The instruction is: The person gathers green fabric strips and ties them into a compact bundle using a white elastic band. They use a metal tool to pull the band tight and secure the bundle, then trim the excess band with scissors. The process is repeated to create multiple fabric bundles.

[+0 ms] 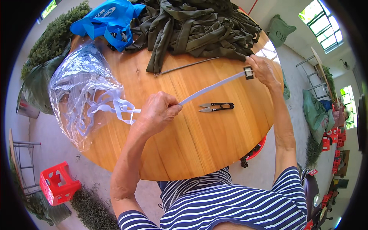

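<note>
A white elastic band [211, 89] stretches taut and slanting above the round table. My left hand [159, 112] is closed round it, and the rest trails left into a clear plastic bag [71, 82] holding more loops. At the band's far right end is a small black clip [249, 73] with a pale metal part. My right hand [262, 72] is closed at this clip, its fingertips partly hidden. Below the band, black-handled thread snips [216, 107] lie on the wood, blades pointing left. Beyond it rests a thin metal rod [188, 66] with a small loop at its left end.
Olive-green fabric strips [199, 28] are heaped along the table's [199, 149] far side. Beside them lies a blue bag [111, 19]. A red stool [59, 184] stands on the floor at left, near bundles of artificial greenery [94, 207]. Green sacks [314, 111] lie at right.
</note>
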Demonstrator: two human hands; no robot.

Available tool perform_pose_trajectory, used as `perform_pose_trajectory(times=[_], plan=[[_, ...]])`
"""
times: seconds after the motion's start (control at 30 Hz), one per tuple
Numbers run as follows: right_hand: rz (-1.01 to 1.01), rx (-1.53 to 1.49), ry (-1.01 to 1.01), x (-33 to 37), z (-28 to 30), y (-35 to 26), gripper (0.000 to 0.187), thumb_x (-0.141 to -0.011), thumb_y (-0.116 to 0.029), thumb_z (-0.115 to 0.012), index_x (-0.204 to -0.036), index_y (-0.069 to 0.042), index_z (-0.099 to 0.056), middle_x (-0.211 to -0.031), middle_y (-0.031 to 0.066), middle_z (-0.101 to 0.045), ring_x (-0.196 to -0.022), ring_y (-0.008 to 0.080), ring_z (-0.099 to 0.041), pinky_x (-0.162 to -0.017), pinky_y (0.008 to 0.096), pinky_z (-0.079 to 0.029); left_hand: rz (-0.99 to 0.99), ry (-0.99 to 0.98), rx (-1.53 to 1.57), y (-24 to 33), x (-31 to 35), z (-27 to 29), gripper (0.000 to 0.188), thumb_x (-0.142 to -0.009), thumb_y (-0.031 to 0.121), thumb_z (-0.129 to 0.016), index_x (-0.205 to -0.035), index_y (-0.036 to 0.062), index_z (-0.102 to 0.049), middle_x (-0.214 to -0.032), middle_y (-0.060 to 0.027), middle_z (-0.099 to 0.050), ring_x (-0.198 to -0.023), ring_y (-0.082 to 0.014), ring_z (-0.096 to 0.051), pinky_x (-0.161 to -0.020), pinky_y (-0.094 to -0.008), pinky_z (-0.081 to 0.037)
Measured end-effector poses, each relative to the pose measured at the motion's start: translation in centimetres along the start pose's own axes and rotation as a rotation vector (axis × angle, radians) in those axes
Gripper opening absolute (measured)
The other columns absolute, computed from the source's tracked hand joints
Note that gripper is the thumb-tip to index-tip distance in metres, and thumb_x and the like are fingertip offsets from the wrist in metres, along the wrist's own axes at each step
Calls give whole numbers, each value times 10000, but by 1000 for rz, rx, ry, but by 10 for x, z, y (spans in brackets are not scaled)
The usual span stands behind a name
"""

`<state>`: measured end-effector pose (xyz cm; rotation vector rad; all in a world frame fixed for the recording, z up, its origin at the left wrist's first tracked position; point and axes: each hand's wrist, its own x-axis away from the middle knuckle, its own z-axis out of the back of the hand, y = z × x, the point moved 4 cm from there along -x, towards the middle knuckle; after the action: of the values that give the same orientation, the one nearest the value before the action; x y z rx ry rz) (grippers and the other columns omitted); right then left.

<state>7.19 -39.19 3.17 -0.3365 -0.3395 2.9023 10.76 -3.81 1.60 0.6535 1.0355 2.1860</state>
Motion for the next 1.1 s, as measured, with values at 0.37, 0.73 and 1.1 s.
perform_pose_trajectory(times=[0.37, 0.73, 1.1], plan=[[283, 299, 297, -4, 15, -29, 266, -811, -306, -520, -852, -65, -625, -820, 118, -602, -853, 266, -551, -745, 378, -429, -55, 63, 101, 5, 0, -9, 206, -777, 154, -595, -762, -49, -627, -498, -46, -474, -485, -98, -444, -464, -286, -381], [692, -168, 84, -28, -90, -213, 114, -759, -163, -592, -801, -58, -581, -827, 72, -538, -884, 252, -505, -752, 358, -427, 10, 366, 743, -12, -12, -16, 272, -791, 225, -620, -923, -12, -618, -739, -64, -608, -644, -125, -595, -472, -220, -448], [869, -418, 293, 1, -36, -264, 139, -761, -153, -595, -879, -82, -581, -828, 79, -583, -835, 245, -552, -744, 348, -427, -195, 756, 1088, -23, -6, 29, 305, -872, 271, -526, -939, -18, -597, -738, -78, -602, -580, -150, -606, -392, -221, -436]])
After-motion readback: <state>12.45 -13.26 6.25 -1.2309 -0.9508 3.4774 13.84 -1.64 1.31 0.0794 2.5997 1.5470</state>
